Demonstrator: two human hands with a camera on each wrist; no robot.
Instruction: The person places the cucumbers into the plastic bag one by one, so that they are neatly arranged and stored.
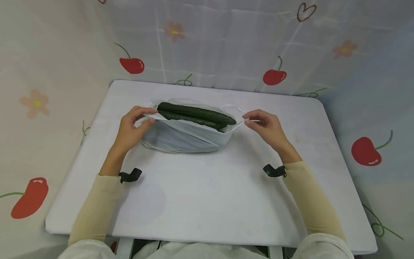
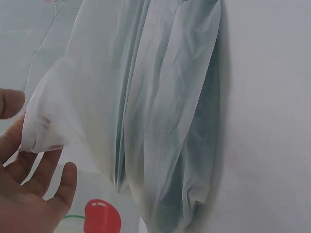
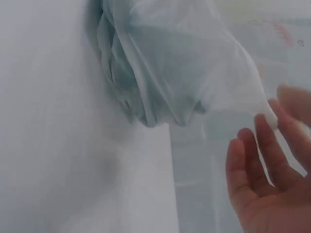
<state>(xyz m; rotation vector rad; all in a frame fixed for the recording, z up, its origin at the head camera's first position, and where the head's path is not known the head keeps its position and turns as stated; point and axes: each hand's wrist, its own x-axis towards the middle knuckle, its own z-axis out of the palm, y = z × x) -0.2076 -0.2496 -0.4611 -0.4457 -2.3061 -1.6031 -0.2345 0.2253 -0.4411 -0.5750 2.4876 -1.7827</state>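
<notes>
A thin white plastic bag (image 1: 184, 138) lies on the table with its mouth spread wide. Inside it are dark green cucumbers (image 1: 197, 112), at least two, side by side; the bag's wall hides their lower parts. My left hand (image 1: 130, 127) pinches the left end of the bag's rim between thumb and fingers. At the opposite end, my right hand (image 1: 266, 127) pinches the rim near a handle loop. Both wrist views show the bag's wall pulled taut toward the left hand (image 2: 36, 189) and the right hand (image 3: 272, 165).
The bag stands on a white-covered table (image 1: 207, 201) with rounded corners. A curtain (image 1: 220, 46) printed with cherries and flowers hangs behind and along the sides. Each wrist wears a small black camera, one on the left (image 1: 130, 175) and one on the right (image 1: 274, 170).
</notes>
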